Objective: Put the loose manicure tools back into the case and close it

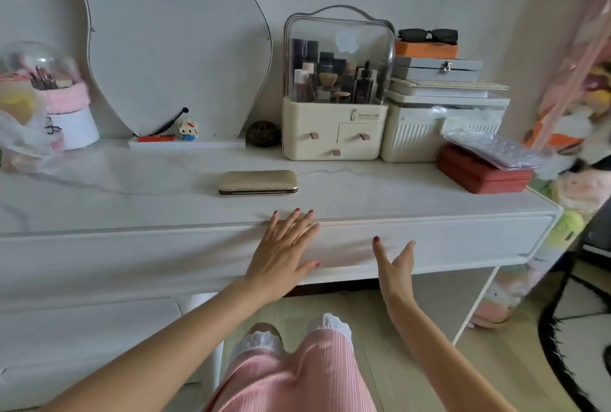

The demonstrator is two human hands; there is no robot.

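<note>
the gold textured case (pixel 258 182) lies closed and flat on the white marble dresser top (pixel 132 200).

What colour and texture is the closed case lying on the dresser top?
Pale gold manicure case with a woven, quilted-looking pattern and a darker metal rim; seen in the head view.

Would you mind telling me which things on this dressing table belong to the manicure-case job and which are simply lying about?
Part of the job:
- gold case, lying shut on the tabletop
- left hand, open at the table edge
- right hand, open, holding nothing

Lying about:
- cosmetics organiser
- sunglasses
- red box
- mirror
</note>
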